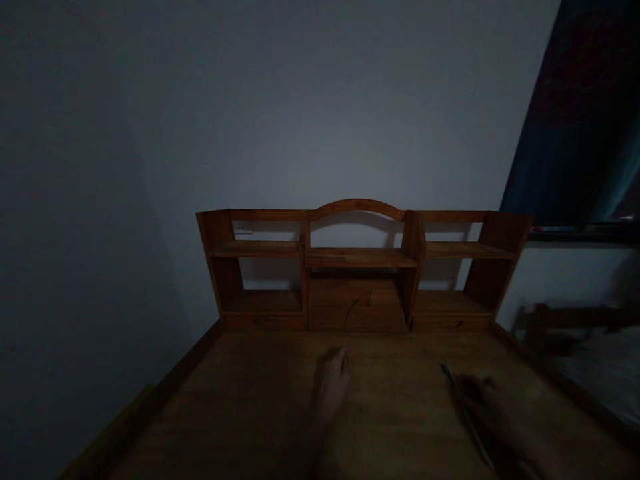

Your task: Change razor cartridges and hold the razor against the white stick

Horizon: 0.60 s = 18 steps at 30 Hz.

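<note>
The scene is very dim. My left hand (331,390) lies on the wooden desk top (240,407) near its middle, fingers held together and stretched toward the shelf unit, with nothing visible in it. My right hand (493,407) rests on the desk at the right, fingers curled round a thin, long tool (463,407) whose tip points away from me toward the shelf. I cannot make out what kind of tool it is.
A wooden shelf unit (360,257) with open compartments and an arched top stands at the back of the desk against a pale wall. A dark curtain or window (575,133) is at the upper right. A bed edge and wooden frame (565,327) lie to the right.
</note>
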Available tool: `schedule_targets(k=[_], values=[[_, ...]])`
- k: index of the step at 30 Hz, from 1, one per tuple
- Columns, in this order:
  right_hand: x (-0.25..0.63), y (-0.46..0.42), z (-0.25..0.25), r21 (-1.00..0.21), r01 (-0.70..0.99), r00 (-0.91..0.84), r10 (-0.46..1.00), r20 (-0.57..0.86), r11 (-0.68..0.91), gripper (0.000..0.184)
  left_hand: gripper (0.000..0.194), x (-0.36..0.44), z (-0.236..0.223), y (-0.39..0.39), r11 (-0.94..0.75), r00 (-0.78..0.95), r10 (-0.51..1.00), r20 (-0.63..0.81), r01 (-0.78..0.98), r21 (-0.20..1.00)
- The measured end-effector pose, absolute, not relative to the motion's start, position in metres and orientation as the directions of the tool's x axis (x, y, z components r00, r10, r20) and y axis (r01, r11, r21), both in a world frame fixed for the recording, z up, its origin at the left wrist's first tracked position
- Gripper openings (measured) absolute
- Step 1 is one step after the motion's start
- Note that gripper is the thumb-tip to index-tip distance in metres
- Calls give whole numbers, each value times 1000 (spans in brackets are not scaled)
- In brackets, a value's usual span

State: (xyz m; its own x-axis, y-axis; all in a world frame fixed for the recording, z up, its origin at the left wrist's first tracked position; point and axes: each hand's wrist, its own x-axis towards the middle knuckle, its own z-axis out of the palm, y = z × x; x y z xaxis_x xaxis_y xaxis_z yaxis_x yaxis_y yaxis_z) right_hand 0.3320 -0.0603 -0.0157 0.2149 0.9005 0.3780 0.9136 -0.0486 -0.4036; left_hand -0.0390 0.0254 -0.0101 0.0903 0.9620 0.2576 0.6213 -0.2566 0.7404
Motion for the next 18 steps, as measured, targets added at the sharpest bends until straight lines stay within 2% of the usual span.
schedule_targets(k=[5,10,14,18], values=[[219,-66,2,-385,923,66,976,209,20,40,36,-29,-14,27,-257,91,962,257,612,748],[118,-65,25,-411,878,-174,963,208,247,42,34,-29,-7,22,-240,79,965,251,657,714],[88,-55,35,-458,823,-271,941,203,335,40,29,-32,-2,20,-185,28,971,238,720,669],[92,-49,34,-417,847,-263,941,212,330,34,27,-37,-5,22,-161,17,976,217,727,668]])
